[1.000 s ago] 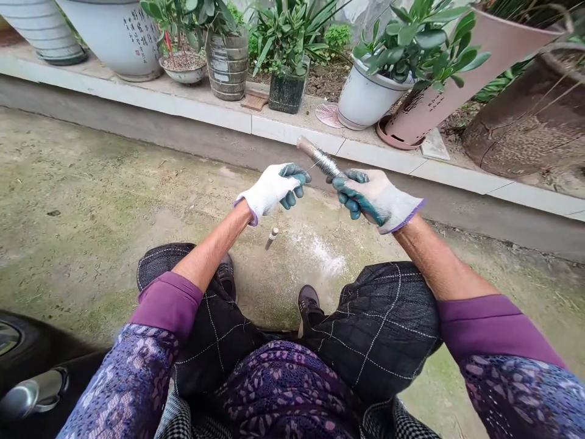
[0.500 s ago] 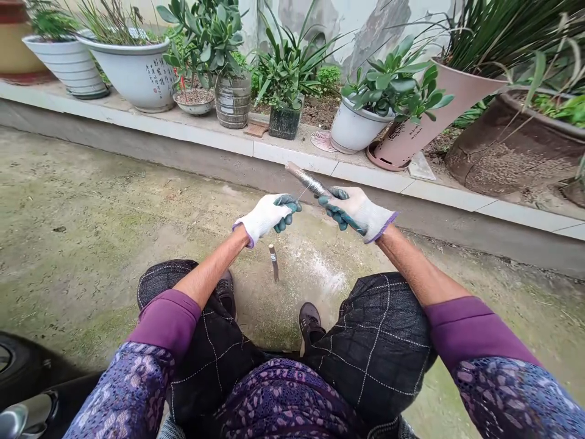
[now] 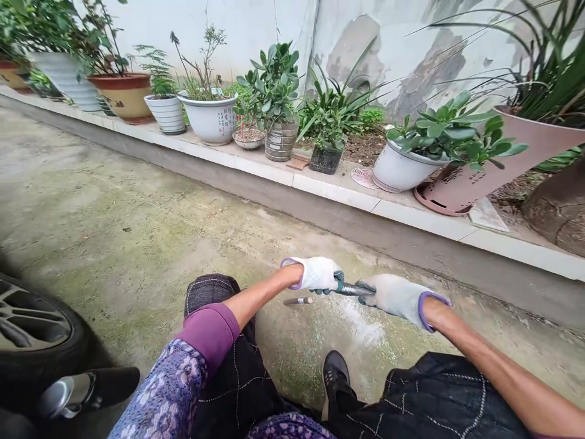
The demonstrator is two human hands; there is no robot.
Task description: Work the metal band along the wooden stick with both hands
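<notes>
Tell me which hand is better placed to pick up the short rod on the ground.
Left, most likely: the left hand sits just above the short rod, while the right hand is farther away. Both hands are on the coiled metal rod.

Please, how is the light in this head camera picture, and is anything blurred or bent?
In the head view, the light is soft and even, without hard shadows or glare; the long white-tiled concrete ledge curves, a wide-lens distortion; the grey metal rod between the white-gloved left hand and white-gloved right hand looks slightly soft; the black car tyre falls dark.
</notes>
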